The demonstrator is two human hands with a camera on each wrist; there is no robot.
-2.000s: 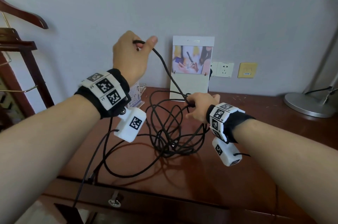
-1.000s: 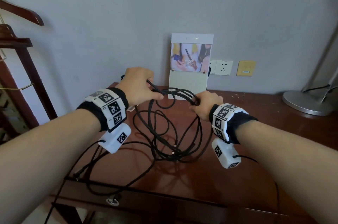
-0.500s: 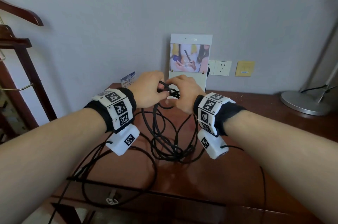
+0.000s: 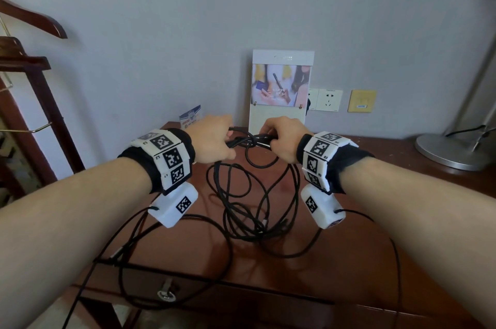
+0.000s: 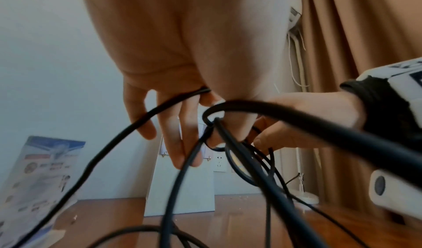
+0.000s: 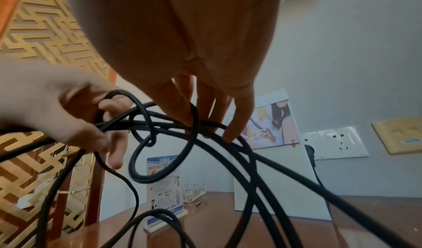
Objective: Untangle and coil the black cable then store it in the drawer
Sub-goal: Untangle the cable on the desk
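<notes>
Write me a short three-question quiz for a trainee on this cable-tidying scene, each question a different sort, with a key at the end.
1. True or false: both hands, the left hand and the right hand, grip the tangled black cable.
2. Multiple choice: where do the lower loops of the black cable lie? A) inside the drawer B) on the reddish-brown wooden desk C) on the round silver lamp base
3. Fill in: the tall white display card with a photo stands at the back of the desk against the ____.

Key: 1 true; 2 B; 3 wall
</notes>
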